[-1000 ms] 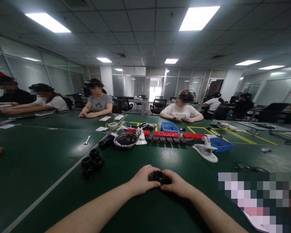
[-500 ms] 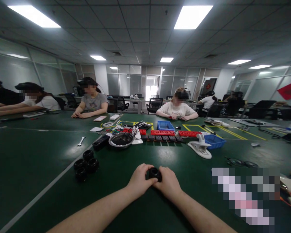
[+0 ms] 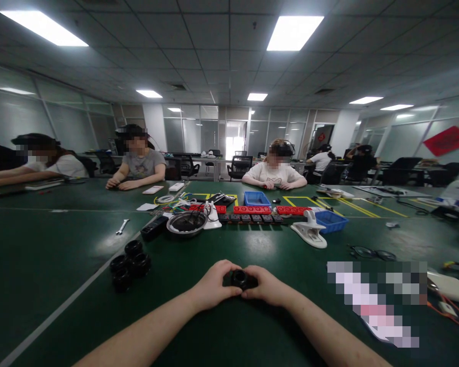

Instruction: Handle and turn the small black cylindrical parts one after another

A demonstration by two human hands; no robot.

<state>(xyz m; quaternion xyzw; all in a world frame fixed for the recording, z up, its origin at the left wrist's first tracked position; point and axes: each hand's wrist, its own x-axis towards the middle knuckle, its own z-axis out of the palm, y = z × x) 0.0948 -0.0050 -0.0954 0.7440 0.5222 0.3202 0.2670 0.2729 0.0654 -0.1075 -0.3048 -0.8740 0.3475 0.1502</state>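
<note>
Since your left hand (image 3: 219,283) and right hand (image 3: 266,286) share a fingertip grip on the black cylinder (image 3: 239,279) between them, uneven pressure could make its glossy side slip. Whether it touches the bench (image 3: 72,239) is unclear. Your forearms (image 3: 153,322) converge, fingers curled farther out, thumbs nearer you.

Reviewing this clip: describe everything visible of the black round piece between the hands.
The black round piece is short and squat, glossy, perhaps plastic or rubber, with a round opening facing up toward the camera. The left hand and right hand hold it from either side, thumbs at its near edge. Whether it rests on the green tabletop is unclear; finer detail is too dark.
</note>
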